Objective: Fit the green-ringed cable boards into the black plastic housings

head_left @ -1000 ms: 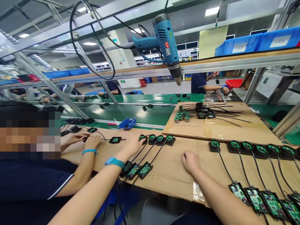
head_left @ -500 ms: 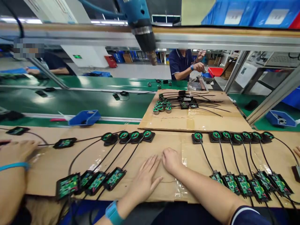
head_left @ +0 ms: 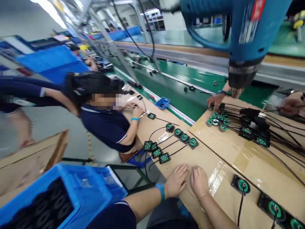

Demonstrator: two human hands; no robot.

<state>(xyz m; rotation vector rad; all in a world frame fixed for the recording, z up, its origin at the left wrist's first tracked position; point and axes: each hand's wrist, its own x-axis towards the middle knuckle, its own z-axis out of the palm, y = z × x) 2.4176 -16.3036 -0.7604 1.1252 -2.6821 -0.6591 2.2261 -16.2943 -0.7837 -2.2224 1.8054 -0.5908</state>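
Observation:
My left hand (head_left: 177,181) lies flat on the cardboard sheet (head_left: 202,159), fingers stretched out and holding nothing. Close beside it rests my right hand (head_left: 199,182), its fingers curled in and nothing showing in them. Left of my hands are several round black parts with green boards (head_left: 184,137), joined by black cables to open black cases holding green circuit boards (head_left: 156,153). To the right, another round black part (head_left: 242,184) sits on the cardboard, with more of its kind cut off at the frame's lower right.
A power drill (head_left: 247,41) hangs overhead. A co-worker (head_left: 102,124) sits at the left, hands at a cable. Another person's hand (head_left: 215,100) reaches to round parts on the raised cardboard. A blue crate (head_left: 88,187) holds black parts; a small blue bin (head_left: 163,103) stands beyond.
The view has swung to the left, bringing the seated co-worker and the blue crate into sight. Another person's hand now reaches the raised cardboard. My hands stay resting on the cardboard.

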